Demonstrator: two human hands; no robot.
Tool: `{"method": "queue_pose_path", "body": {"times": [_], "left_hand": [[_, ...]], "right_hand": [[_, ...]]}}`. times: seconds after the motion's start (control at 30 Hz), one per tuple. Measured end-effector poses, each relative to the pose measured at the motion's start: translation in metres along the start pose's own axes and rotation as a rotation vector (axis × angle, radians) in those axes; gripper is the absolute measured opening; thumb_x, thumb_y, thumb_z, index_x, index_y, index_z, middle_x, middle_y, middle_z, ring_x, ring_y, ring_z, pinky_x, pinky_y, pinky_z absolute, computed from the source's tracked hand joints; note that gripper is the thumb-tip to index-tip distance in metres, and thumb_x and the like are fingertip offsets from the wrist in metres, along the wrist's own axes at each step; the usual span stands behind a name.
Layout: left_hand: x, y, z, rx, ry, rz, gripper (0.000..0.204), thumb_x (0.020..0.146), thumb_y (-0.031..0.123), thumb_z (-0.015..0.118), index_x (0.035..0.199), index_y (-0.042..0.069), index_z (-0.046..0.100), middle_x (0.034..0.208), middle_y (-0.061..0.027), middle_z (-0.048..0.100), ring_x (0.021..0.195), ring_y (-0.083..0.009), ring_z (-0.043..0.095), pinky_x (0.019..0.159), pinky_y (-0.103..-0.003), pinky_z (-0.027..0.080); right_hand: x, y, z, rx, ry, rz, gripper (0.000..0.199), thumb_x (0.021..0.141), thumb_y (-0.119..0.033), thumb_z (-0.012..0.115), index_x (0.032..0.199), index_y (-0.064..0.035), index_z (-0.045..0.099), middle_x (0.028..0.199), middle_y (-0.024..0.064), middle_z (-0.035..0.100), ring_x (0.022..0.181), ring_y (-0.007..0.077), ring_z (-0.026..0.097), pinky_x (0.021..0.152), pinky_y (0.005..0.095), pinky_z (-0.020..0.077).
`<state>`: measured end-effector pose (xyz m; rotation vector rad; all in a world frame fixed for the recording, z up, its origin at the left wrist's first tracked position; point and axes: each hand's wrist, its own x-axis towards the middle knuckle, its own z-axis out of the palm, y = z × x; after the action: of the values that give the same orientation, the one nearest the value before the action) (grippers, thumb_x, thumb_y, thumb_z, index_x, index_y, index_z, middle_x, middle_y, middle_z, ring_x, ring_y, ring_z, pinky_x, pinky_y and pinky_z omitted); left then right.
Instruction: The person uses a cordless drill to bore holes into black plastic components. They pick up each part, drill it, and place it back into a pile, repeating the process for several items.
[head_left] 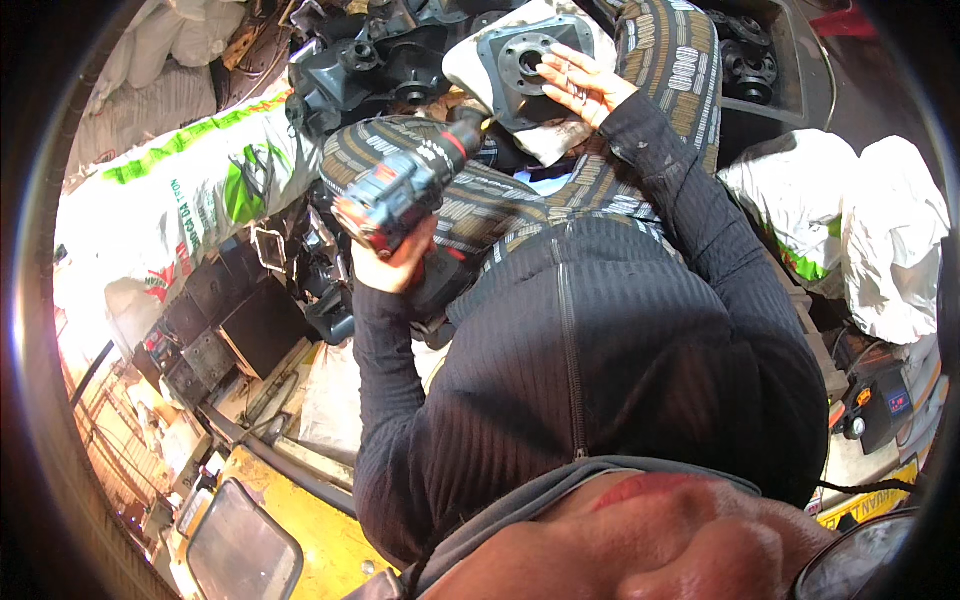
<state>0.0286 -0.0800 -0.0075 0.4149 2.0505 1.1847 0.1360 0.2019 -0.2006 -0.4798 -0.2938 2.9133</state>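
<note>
Left hand (392, 262) clamped round the cordless drill (408, 190), right hand (585, 85) flat, fingers apart, steadying the grey flange plate (528, 62) (resting on their lap).

Person's lap in patterned trousers (690, 80), white cloth pad (560, 140) on the knees, grey flanged metal plate (525, 70) atop it

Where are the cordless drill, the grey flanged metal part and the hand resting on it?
cordless drill (405, 190), head view, on its motor body.
grey flanged metal part (520, 60), head view, on the round flange face.
right hand (590, 85), head view, on the palm.
</note>
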Motion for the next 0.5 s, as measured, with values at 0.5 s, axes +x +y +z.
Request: {"method": "queue_pose_path", "body": {"times": [0.5], "left_hand": [[0.063, 0.033, 0.046, 0.445, -0.196, 0.263, 0.038, 0.073, 0.022, 0.07, 0.105, 0.005, 0.059, 0.093, -0.0103, 0.063, 0.081, -0.0242, 0.061, 0.072, -0.034, 0.048]], "right_hand": [[-0.001, 0.001, 0.006, -0.174, 0.109, 0.11, 0.036, 0.088, -0.012, 0.05, 0.122, -0.0002, 0.046, 0.106, 0.0106, 0.058, 0.091, 0.0152, 0.059, 0.078, 0.0278, 0.052]]}}
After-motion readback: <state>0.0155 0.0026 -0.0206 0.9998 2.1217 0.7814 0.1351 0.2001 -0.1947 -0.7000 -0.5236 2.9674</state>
